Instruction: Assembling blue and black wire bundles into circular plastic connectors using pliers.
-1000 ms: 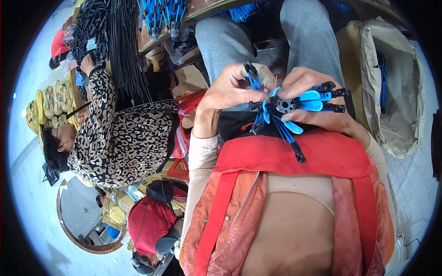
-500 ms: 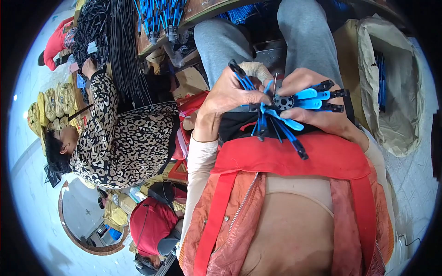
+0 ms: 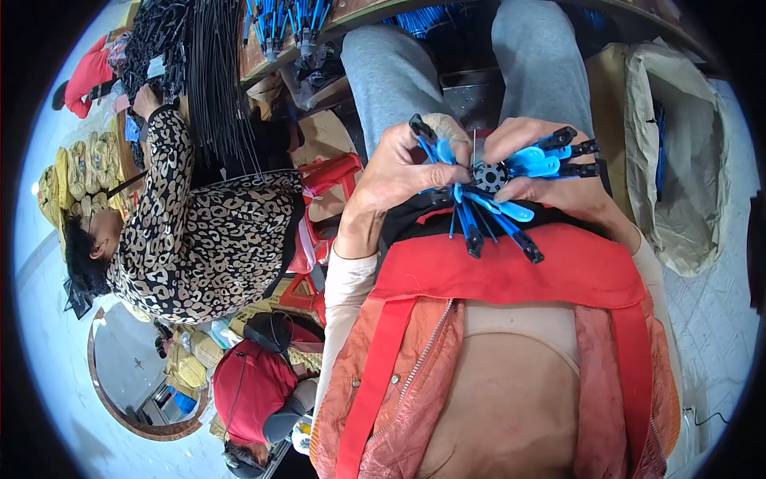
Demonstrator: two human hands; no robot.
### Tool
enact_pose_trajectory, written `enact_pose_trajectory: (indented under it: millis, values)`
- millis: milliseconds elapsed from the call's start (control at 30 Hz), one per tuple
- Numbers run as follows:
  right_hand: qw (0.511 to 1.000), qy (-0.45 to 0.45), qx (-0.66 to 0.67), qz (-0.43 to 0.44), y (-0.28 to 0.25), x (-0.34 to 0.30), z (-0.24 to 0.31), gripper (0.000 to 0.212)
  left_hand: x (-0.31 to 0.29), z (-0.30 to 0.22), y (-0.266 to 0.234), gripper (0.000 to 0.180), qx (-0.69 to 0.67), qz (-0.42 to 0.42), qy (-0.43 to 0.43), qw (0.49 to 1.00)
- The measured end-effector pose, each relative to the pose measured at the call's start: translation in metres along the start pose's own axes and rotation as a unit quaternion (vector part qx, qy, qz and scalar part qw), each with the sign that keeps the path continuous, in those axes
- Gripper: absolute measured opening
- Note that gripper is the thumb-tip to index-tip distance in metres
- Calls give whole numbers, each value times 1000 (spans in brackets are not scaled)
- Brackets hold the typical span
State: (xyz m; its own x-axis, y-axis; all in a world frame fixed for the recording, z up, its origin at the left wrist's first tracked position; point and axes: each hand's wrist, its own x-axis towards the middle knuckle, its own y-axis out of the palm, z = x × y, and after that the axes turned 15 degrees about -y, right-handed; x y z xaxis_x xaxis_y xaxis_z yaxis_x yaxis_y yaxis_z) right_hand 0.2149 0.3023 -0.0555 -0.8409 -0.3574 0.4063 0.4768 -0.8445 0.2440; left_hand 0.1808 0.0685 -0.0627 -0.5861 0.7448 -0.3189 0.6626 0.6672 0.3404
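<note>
Above my lap, both hands work on a round black slotted hub [image 3: 490, 176] with flat blue arms [image 3: 536, 163] fanning out of it, several ending in black clip-like tips. My right hand [image 3: 570, 191] is closed round the hub's right side, thumb and fingers gripping it and the arms there. My left hand [image 3: 391, 169] pinches at the hub's left edge, thumb and fingertips pressed together on a blue arm. A thin wire [image 3: 475, 145] stands up beside the hub, between the hands. More arms with black tips [image 3: 527, 246] hang toward my red apron [image 3: 503, 267].
Black rods [image 3: 211, 80] and blue pieces with black tips [image 3: 303, 24] lie on the bench at upper left. An open paper-lined sack [image 3: 678, 215] stands at right. A co-worker in a patterned top [image 3: 215, 247] sits at left, near a red stool [image 3: 331, 172].
The hub has turned slightly in my hands, and its lower arms have swung a little to the right. The view has shifted slightly; both hands keep their hold.
</note>
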Motion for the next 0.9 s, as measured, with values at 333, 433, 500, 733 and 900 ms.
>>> enact_pose_trajectory:
  millis: [333,433,500,733,900]
  values:
    - [998,-6,-60,-14,7,11,-5,43,-10,-16,-2,16,-17,-75,-97,992]
    - [994,-11,-110,11,6,20,-7,51,-4,-16,-20,23,23,-20,-97,995]
    - [997,-28,-67,21,2,29,-9,48,6,-14,-34,23,-39,52,-84,994]
    - [973,98,-90,-190,-20,46,-39,31,3,8,-42,36,-97,-339,100,931]
    - [972,75,-102,-200,14,56,-29,31,2,15,15,45,116,-384,87,912]
